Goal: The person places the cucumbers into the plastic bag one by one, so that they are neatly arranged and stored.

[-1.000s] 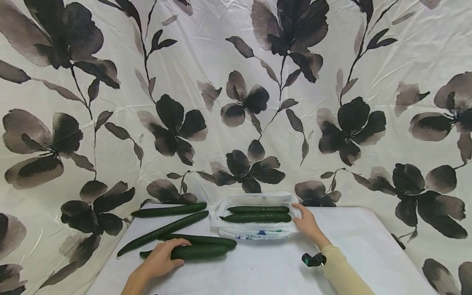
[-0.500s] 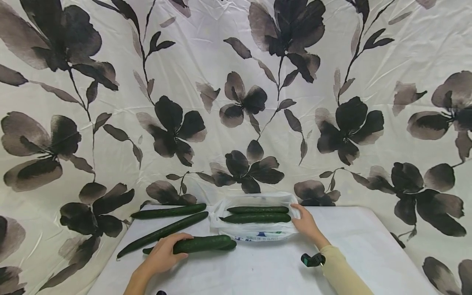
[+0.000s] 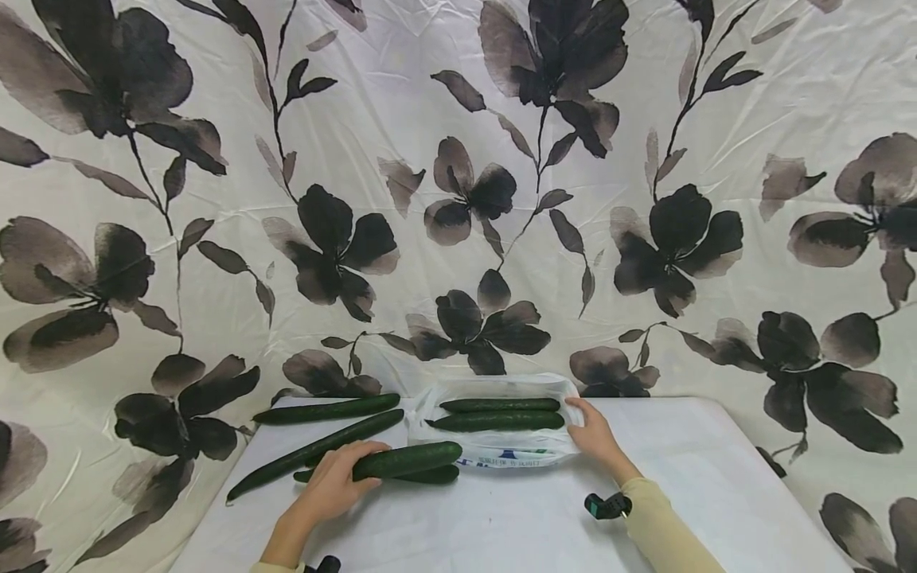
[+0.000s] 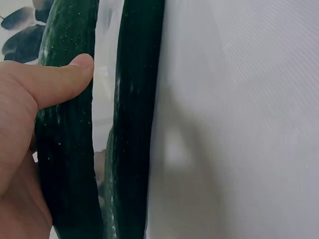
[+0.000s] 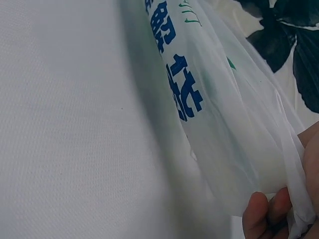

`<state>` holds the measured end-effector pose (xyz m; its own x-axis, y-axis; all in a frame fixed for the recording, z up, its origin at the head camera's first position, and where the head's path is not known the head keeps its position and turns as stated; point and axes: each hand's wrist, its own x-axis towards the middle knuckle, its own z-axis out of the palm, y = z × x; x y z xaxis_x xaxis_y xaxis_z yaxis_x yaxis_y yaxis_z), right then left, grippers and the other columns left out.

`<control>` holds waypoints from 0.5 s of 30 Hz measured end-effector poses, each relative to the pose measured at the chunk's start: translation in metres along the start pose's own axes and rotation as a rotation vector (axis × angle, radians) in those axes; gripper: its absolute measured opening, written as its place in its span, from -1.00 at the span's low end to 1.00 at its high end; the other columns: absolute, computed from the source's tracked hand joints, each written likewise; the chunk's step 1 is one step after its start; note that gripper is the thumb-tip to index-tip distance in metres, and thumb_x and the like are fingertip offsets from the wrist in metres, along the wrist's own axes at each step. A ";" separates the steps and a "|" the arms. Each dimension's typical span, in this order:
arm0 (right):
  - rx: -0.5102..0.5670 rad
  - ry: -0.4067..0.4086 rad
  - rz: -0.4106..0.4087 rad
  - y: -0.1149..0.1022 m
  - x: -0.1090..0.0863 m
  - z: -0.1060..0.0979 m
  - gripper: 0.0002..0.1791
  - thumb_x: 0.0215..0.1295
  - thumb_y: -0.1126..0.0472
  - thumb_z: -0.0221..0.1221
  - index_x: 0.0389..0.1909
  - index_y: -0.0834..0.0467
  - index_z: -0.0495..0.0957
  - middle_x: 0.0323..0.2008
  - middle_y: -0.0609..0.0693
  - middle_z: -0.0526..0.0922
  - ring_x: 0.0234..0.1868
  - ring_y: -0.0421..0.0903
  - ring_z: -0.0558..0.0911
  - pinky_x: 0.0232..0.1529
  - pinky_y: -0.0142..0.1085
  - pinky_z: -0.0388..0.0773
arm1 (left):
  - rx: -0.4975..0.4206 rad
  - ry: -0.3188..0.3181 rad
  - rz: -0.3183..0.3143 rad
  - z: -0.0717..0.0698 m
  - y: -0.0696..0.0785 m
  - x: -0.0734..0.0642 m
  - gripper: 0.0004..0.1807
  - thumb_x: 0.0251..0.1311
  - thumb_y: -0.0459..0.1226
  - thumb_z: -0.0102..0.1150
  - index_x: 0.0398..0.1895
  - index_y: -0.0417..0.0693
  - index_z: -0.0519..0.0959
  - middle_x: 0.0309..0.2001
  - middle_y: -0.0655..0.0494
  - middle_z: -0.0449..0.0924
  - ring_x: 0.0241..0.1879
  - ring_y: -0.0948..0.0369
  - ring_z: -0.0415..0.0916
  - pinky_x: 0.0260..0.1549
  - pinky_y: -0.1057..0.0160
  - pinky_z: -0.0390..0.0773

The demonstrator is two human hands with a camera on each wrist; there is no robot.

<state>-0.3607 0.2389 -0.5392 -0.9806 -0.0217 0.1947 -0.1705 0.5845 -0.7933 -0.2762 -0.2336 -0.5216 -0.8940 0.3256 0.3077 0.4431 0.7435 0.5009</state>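
My left hand (image 3: pixel 335 484) grips a dark green cucumber (image 3: pixel 415 460) that slants up to the right. In the left wrist view the thumb crosses this cucumber (image 4: pixel 65 144). Partly behind it, another cucumber (image 3: pixel 437 475) lies on the table. A white plastic bag (image 3: pixel 509 457) with blue and green print stands propped wide at the back. Inside lie two cucumbers (image 3: pixel 501 421) side by side. At the bag's right end my right hand (image 3: pixel 598 436) holds its edge. Fingers (image 5: pixel 256 211) curl by the bag's film in the right wrist view; part of that hand is out of frame.
Two more cucumbers lie on the white table (image 3: pixel 544 525) at the left, one along the back edge (image 3: pixel 325 410) and one slanting (image 3: pixel 315 455). A cloth with dark flowers (image 3: pixel 466 318) hangs right behind the table. Dark wrist devices are on both arms.
My left hand has lifted its cucumber from beside the other one and moved it up and to the right, towards the bag. The right hand keeps its hold on the bag.
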 end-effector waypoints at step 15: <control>-0.015 -0.001 0.020 0.005 -0.005 0.001 -0.42 0.16 0.47 0.07 0.27 0.30 0.38 0.29 0.37 0.33 0.34 0.34 0.23 0.28 0.19 0.16 | 0.051 0.084 0.071 0.014 0.013 0.020 -0.41 -0.05 -0.25 0.53 0.13 0.24 0.58 0.02 0.38 0.56 0.04 0.19 0.50 -0.07 -0.02 0.40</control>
<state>-0.3570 0.2410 -0.5443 -0.9839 -0.0105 0.1784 -0.1493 0.5970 -0.7882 -0.2889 -0.2089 -0.5202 -0.8510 0.3302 0.4084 0.4994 0.7496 0.4344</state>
